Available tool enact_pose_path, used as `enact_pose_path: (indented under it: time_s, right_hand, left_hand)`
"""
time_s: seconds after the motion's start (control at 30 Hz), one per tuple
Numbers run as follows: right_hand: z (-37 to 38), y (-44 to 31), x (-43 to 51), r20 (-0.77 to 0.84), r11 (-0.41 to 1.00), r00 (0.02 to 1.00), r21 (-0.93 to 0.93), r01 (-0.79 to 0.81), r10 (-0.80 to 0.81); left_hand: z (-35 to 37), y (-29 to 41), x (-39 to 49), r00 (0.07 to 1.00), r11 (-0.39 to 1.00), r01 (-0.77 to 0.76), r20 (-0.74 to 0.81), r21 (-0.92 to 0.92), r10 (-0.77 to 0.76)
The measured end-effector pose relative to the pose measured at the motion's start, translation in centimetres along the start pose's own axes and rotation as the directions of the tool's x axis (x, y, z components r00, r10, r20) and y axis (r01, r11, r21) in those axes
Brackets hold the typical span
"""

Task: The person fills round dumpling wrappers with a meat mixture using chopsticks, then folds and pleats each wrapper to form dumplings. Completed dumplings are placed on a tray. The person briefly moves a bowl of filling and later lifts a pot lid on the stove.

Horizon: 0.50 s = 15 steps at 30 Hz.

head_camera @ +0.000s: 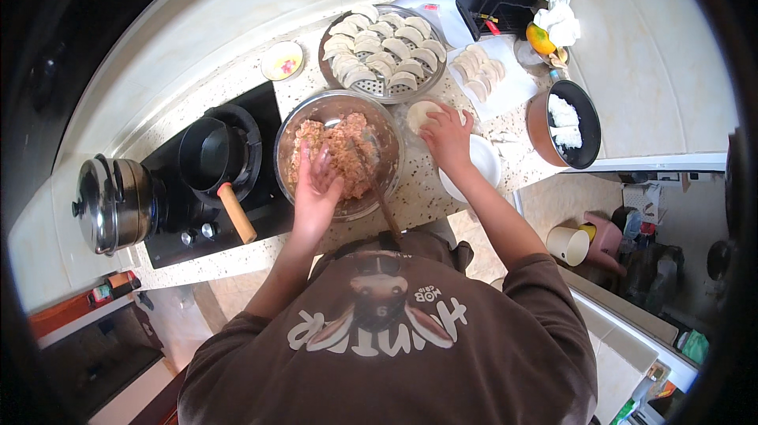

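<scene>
My left hand [317,185] is over the near-left part of a steel bowl [392,179] of minced filling [352,158], its fingers apart and nothing in it. Wooden chopsticks [386,209] lean in the bowl, their ends over its near rim. To the right, my right hand [445,135] touches a stack of round dough wrappers [419,116] with its fingertips; whether it grips one cannot be told. A white bowl [485,158] stands partly under my right wrist. Behind the steel bowl, a perforated steel steamer tray [379,90] holds rows of folded dumplings [395,48].
More dumplings [481,70] lie on white paper [515,84]. A pot [539,129] with white contents stands at the right. A small bowl [283,61] is at the back. On the black cooktop [163,247] are a wooden-handled pan [207,150] and a lidded steel pot [127,203].
</scene>
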State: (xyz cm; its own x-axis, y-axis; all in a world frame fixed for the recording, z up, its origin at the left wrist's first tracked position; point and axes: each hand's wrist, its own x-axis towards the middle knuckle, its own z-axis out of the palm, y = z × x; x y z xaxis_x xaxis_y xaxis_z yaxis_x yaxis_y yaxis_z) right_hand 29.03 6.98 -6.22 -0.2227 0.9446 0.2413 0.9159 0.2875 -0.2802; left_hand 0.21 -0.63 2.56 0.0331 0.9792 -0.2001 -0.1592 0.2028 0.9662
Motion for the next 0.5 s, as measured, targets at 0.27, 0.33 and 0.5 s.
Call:
enact_pose_path:
  time_s: [0.27,0.33,0.5]
  right_hand:
    - [0.3,0.4,0.1,-0.034,0.999,0.999,0.014,0.034,-0.033]
    - [0.3,0.5,0.2,-0.008,0.999,1.000,0.025,0.030,-0.030]
    - [1.0,0.7,0.4,-0.052,0.997,0.998,0.066,0.026,-0.023]
  left_hand:
    - [-0.7,0.0,-1.9,0.999,0.999,0.019,-0.046,0.035,-0.017]
    - [-0.8,0.0,-2.2,0.999,1.000,0.008,-0.047,0.014,-0.007]
    - [-1.3,-0.1,-2.8,0.997,1.000,0.015,-0.073,0.011,-0.014]
